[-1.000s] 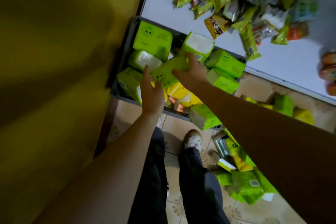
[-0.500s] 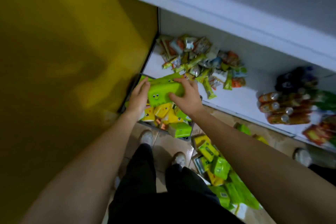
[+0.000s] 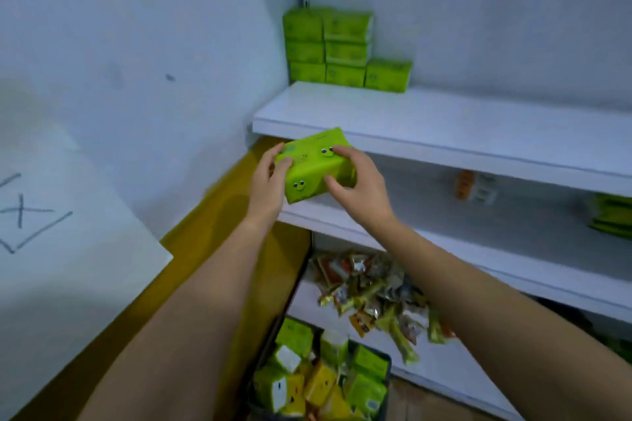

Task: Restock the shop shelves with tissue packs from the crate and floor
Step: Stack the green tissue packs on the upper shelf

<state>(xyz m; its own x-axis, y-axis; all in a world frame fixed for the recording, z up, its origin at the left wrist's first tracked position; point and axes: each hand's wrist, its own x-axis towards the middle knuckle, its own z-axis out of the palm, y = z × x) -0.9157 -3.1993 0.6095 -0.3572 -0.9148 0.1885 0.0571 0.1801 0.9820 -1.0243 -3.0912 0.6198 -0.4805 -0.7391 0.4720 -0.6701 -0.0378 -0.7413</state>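
Observation:
I hold a green tissue pack (image 3: 316,166) with smiley faces between both hands, in the air just below the front edge of the upper white shelf (image 3: 444,126). My left hand (image 3: 270,181) grips its left end and my right hand (image 3: 359,181) curls over its top and right side. Several matching green packs (image 3: 345,51) are stacked at the back left corner of that shelf. Far below, the dark crate (image 3: 384,372) holds more green and yellow packs (image 3: 318,376).
A white wall (image 3: 136,61) with a yellow lower band stands on the left. A lower shelf carries a heap of snack packets (image 3: 376,294). Green items (image 3: 612,219) and a small orange and white box (image 3: 475,186) sit on the middle shelf at right.
Both hands lifted the green pack out of the crate and up to the level of the upper shelf. The view tilted up from the floor to the shelves.

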